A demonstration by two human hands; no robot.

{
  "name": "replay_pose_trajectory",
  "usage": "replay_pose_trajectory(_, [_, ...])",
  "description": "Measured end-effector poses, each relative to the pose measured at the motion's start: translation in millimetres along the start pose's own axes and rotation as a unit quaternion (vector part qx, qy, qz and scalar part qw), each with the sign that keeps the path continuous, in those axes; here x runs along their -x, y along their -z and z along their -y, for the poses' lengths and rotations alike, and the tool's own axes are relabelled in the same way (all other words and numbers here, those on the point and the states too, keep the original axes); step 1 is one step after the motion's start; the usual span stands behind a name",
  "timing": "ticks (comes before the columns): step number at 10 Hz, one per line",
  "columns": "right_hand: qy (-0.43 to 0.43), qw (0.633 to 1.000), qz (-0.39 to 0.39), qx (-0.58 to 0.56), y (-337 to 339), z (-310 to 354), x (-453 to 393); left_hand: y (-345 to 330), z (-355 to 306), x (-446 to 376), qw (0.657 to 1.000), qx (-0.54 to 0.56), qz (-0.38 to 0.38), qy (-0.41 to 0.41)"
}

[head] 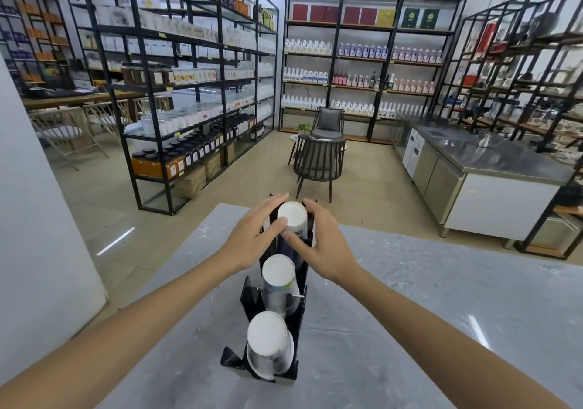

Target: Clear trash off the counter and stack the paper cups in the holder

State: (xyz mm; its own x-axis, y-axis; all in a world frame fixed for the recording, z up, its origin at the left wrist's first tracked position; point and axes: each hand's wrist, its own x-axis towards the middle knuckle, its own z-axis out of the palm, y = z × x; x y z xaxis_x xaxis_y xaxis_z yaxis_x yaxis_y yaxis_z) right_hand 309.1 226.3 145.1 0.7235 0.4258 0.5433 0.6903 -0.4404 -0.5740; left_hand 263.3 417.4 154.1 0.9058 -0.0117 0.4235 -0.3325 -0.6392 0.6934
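Grey marbled counter (pixel 410 314) — one black slotted cup holder (pixel 301 285), three white paper-cup stacks: near (pixel 268 342), middle (pixel 279 277), far (pixel 292 217). Two hands — left hand (pixel 255 235), right hand (pixel 318 244), fingers loosely spread, cupping the far stack.

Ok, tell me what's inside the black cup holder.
The black cup holder contains three stacks of upside-down paper cups: near, middle and far. Both hands, left and right, flank the far stack. The stacks' lower cups are covered.

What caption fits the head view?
Both hands, left hand and right hand, steady the farthest cup stack in a black holder on the counter.
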Motion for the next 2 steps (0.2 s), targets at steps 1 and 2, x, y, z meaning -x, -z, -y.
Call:
replay_pose_trajectory(1, [0.012, 0.998, -0.021, 0.056, 21.4, 7.7, 3.5, 11.8, -14.9, 9.2, 0.992, -0.103, -0.018, -0.067])
replay_pose_trajectory(2, [0.027, 0.991, -0.075, 0.110, 51.0, 24.2, 1.2, 24.4, -37.6, 17.8, 0.973, -0.189, -0.018, -0.128])
